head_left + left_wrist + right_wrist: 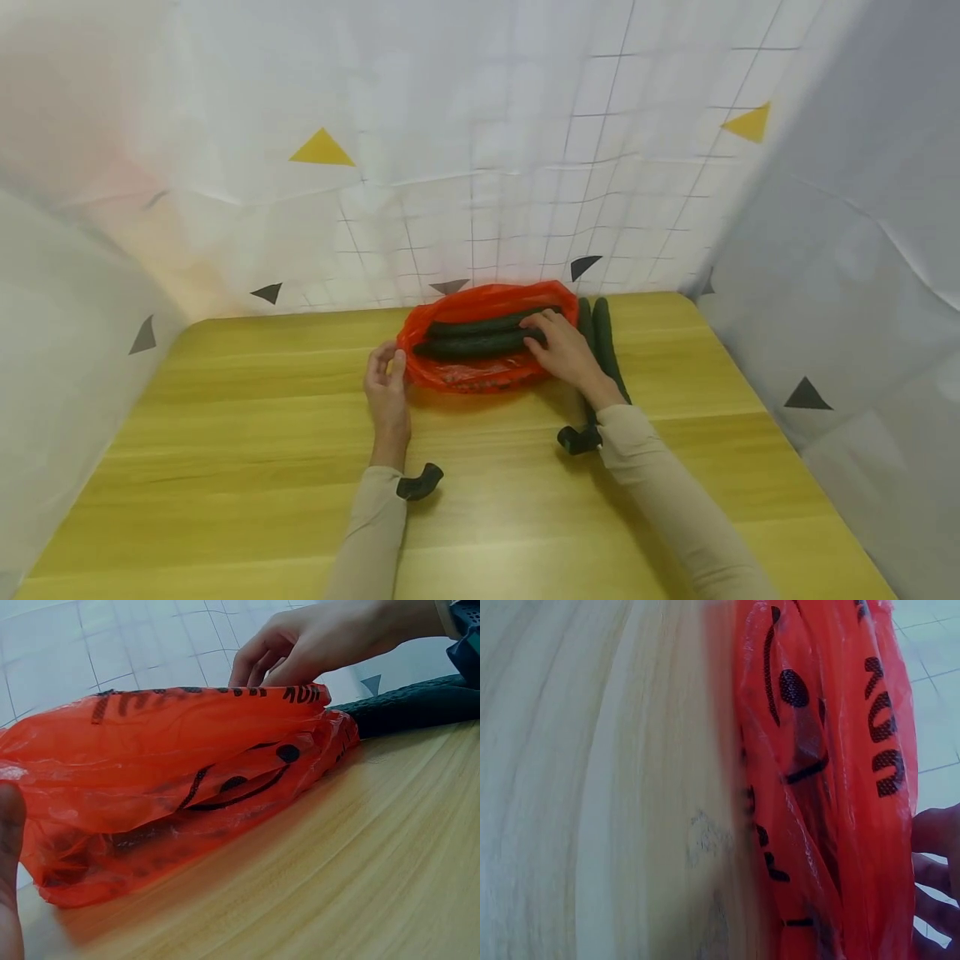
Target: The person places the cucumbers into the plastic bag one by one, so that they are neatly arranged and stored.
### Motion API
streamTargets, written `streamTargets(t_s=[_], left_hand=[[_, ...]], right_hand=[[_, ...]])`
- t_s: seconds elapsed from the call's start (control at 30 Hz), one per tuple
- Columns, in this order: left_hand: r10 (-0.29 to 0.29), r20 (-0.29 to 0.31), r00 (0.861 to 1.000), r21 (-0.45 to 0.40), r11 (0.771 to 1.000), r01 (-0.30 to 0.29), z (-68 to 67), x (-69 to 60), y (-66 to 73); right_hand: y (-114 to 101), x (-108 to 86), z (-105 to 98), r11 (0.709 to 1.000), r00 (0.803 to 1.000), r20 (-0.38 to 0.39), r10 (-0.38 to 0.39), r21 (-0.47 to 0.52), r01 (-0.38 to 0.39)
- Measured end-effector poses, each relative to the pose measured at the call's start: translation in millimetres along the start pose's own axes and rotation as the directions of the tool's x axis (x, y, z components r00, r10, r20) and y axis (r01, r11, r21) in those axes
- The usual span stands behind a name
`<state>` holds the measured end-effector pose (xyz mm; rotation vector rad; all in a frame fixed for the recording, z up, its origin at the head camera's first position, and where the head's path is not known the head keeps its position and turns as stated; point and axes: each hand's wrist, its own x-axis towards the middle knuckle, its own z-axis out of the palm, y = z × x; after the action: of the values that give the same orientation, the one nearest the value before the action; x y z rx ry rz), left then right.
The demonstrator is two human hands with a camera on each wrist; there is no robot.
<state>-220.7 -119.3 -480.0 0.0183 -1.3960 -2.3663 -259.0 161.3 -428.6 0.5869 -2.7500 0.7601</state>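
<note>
A red plastic bag [456,382] with black print lies open-mouthed at the table's far side. Inside it two dark green cucumbers, a rear one [480,325] and a front one [468,345], rest side by side. My left hand [386,398] pinches the bag's left rim; its thumb [9,825] shows at the edge of the left wrist view. Reaching over the bag's right end, my right hand [564,352] grips the front cucumber near its right end. In the right wrist view its fingers [936,859] are partly behind the bag's wall.
Two more cucumbers, one nearer the bag [586,319] and one farther right [606,337], lie lengthwise on the wooden table [247,450], partly under my right forearm. A white sheet wall [420,208] with grid lines and triangles stands close behind the bag.
</note>
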Motion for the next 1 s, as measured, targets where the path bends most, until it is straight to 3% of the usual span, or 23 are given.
streamTargets(t_s=[0.47,0.67,0.83,1.0], left_hand=[[-0.004,-0.009,1.000,0.006,1.000,0.004,-1.8,0.5,-1.8],[0.009,-0.014,1.000,0.015,1.000,-0.009,-0.2,-0.3,0.9],[0.006,-0.013,1.000,0.026,1.000,-0.006,0.9,0.0,1.9],[-0.006,-0.010,1.000,0.036,0.999,0.007,0.2,-0.2,0.3]], right_hand=[[9.3,-8.5,-14.8,0.996,0.999,-0.048,0.010,0.084,-0.006],[13.3,-15.3,-19.1,0.989,0.990,-0.141,0.008,0.147,0.013],[21.5,-24.7,-17.8,0.968,0.967,-0.253,0.038,0.248,0.027],[30.3,-35.9,-19.3,0.933,0.959,-0.260,0.114,0.360,-0.013]])
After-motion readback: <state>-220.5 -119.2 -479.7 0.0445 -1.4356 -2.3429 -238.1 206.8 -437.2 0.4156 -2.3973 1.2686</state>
